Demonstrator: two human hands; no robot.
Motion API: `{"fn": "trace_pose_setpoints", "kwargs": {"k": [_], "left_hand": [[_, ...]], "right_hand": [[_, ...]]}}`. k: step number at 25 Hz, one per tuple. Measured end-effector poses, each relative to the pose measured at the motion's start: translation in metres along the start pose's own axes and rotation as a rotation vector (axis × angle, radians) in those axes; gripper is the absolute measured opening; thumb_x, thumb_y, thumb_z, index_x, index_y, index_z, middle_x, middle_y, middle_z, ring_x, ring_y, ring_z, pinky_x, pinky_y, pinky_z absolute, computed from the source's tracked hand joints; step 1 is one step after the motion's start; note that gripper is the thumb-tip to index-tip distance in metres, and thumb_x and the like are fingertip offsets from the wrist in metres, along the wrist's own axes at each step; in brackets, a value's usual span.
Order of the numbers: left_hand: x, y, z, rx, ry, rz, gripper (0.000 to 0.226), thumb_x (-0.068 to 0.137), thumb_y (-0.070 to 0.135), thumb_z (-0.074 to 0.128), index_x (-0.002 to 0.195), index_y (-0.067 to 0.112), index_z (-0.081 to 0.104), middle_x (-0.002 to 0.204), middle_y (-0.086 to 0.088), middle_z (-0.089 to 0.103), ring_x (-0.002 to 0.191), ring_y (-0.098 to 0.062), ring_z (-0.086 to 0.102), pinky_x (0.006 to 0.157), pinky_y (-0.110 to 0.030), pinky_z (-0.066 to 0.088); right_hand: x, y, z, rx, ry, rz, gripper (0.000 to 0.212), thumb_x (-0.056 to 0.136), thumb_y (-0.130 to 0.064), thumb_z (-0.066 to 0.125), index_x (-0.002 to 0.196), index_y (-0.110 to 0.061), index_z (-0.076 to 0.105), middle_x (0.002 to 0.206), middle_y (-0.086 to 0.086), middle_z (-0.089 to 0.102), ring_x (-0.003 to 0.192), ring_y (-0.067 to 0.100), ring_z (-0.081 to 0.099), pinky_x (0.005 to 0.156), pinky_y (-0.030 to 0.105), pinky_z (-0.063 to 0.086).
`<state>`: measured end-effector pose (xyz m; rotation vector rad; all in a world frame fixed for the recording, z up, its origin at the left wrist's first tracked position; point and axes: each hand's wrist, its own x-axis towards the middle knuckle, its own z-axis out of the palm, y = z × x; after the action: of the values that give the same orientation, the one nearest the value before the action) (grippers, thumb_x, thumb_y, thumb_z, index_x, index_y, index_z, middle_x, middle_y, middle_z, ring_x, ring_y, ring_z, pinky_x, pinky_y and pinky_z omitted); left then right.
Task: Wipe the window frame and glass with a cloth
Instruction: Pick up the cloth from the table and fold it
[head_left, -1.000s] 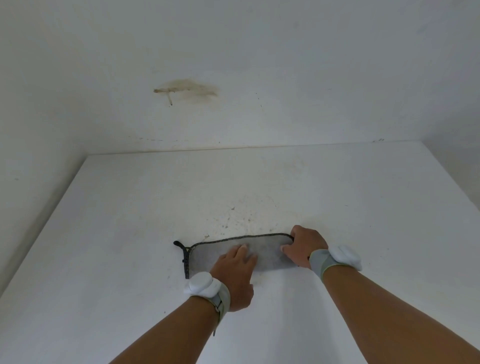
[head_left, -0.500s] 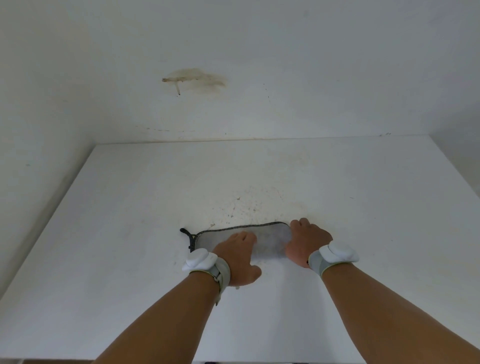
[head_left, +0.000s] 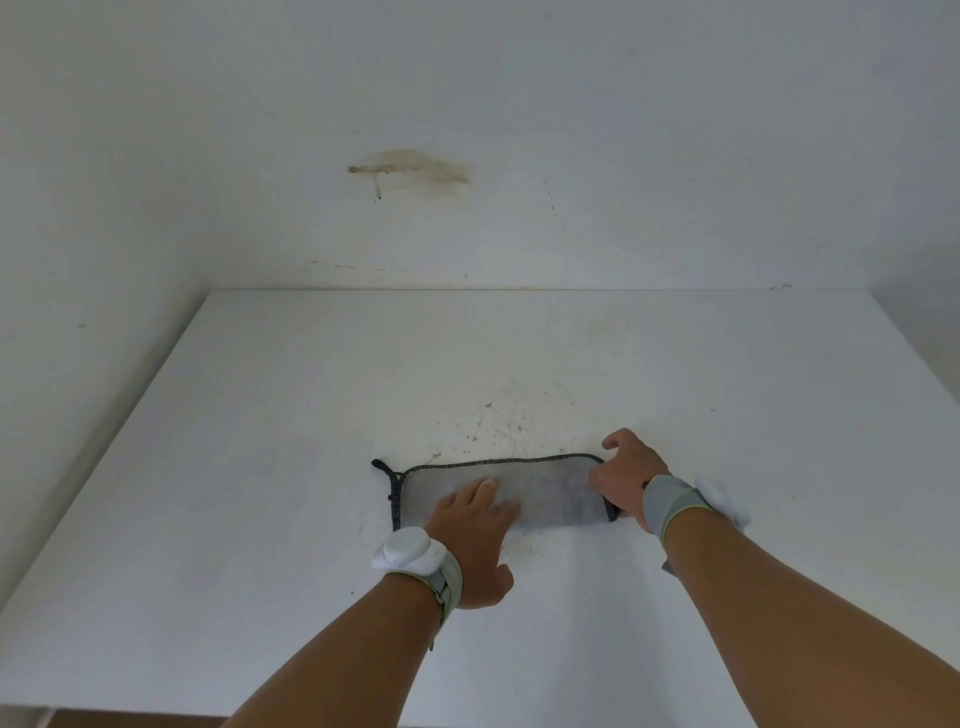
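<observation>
A grey cloth (head_left: 514, 493), folded into a long strip with a dark stitched edge, is lying flat on a white counter (head_left: 260, 519), near its middle. The left hand (head_left: 475, 535) is resting palm down on the left half of the cloth, its fingers (head_left: 485, 493) lying straight and pressing the fabric against the surface. The right hand (head_left: 626, 475) is gripping the right end of the cloth, its fingers curling over the edge while the index finger is lifting clear. Each wrist is wearing a grey band: the left band (head_left: 415, 558) is carrying a white rounded device, and the right band (head_left: 672, 501) is showing a white part at its far side. Dark specks (head_left: 493, 421) are lying scattered on the counter just beyond the cloth. A brownish stain (head_left: 415, 169) is marking the white wall (head_left: 675, 130) behind the counter.
</observation>
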<state>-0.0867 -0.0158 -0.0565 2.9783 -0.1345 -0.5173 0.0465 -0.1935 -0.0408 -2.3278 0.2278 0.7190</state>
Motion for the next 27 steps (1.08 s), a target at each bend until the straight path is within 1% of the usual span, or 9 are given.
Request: {"fn": "trace_pose_setpoints", "kwargs": {"k": [4,7,10,13,17,20,22,25,27], "left_hand": [[0.002,0.002,-0.001,-0.020,-0.053,-0.008,0.074,0.082,0.043,0.053,0.147,0.027,0.023,0.160,-0.009,0.009,0.148,-0.028,0.006,0.119,-0.045,0.015],[0.000,0.002,-0.003,-0.023,-0.064,-0.011,0.075,0.083,0.044,0.053,0.148,0.028,0.021,0.161,-0.007,0.006,0.149,-0.026,0.004,0.120,-0.044,0.012],[-0.001,0.000,-0.007,-0.091,-0.078,-0.020,0.073,0.084,0.043,0.053,0.149,0.028,0.022,0.162,-0.006,0.008,0.149,-0.024,0.006,0.120,-0.041,0.013],[-0.006,-0.011,-0.016,-0.353,-0.030,-0.093,0.064,0.089,0.031,0.052,0.149,0.024,0.029,0.159,-0.003,0.021,0.146,-0.023,0.021,0.118,-0.035,0.022],[-0.011,-0.040,-0.025,-0.768,0.157,-0.333,0.047,0.092,0.013,0.048,0.139,0.017,0.047,0.146,-0.005,0.045,0.136,-0.022,0.038,0.113,-0.028,0.026],[-0.009,-0.055,-0.025,-0.834,0.181,-0.488,0.043,0.092,0.009,0.044,0.132,0.016,0.055,0.139,-0.006,0.052,0.130,-0.025,0.045,0.110,-0.028,0.030],[-0.009,-0.065,-0.020,-0.979,0.145,-0.580,0.038,0.092,0.008,0.044,0.126,0.015,0.061,0.133,-0.008,0.057,0.125,-0.028,0.049,0.106,-0.027,0.033],[-0.016,-0.080,-0.022,-1.429,0.192,-0.659,0.027,0.087,0.003,0.051,0.107,0.013,0.067,0.121,-0.016,0.065,0.112,-0.032,0.059,0.101,-0.040,0.047],[-0.024,-0.087,-0.028,-1.679,0.194,-0.675,0.026,0.090,-0.002,0.048,0.109,0.009,0.061,0.113,-0.020,0.067,0.107,-0.033,0.063,0.092,-0.040,0.053]], "right_hand": [[-0.006,0.000,-0.003,0.104,-0.125,0.089,0.022,0.079,-0.003,0.066,0.100,0.003,0.065,0.096,0.019,0.063,0.086,0.034,0.061,0.079,0.043,0.057],[-0.013,-0.012,-0.004,0.086,-0.107,0.008,0.020,0.078,-0.005,0.065,0.097,0.001,0.066,0.099,0.020,0.065,0.091,0.035,0.063,0.077,0.042,0.059],[-0.021,-0.030,0.000,0.000,-0.032,-0.135,0.021,0.076,-0.011,0.067,0.095,-0.006,0.066,0.094,0.015,0.065,0.090,0.033,0.064,0.078,0.048,0.058],[-0.033,-0.049,0.014,0.017,-0.024,-0.224,0.027,0.073,-0.017,0.072,0.098,-0.017,0.061,0.090,0.008,0.063,0.083,0.028,0.064,0.074,0.046,0.059],[-0.048,-0.076,0.043,-0.062,-0.083,-0.360,0.037,0.073,-0.020,0.073,0.106,-0.023,0.056,0.098,0.006,0.063,0.085,0.025,0.062,0.065,0.032,0.054],[-0.054,-0.086,0.056,-0.088,-0.076,-0.413,0.039,0.073,-0.021,0.073,0.108,-0.022,0.056,0.102,0.006,0.064,0.088,0.026,0.062,0.074,0.035,0.056],[-0.058,-0.094,0.067,-0.119,-0.090,-0.451,0.040,0.073,-0.023,0.074,0.109,-0.022,0.056,0.103,0.006,0.065,0.088,0.026,0.062,0.076,0.034,0.055],[-0.064,-0.108,0.088,-0.166,-0.095,-0.493,0.041,0.074,-0.026,0.072,0.111,-0.023,0.055,0.104,0.004,0.065,0.091,0.024,0.061,0.077,0.032,0.053],[-0.069,-0.117,0.107,-0.190,-0.101,-0.509,0.037,0.076,-0.027,0.071,0.110,-0.022,0.056,0.103,0.004,0.065,0.091,0.025,0.061,0.078,0.032,0.052]]}}
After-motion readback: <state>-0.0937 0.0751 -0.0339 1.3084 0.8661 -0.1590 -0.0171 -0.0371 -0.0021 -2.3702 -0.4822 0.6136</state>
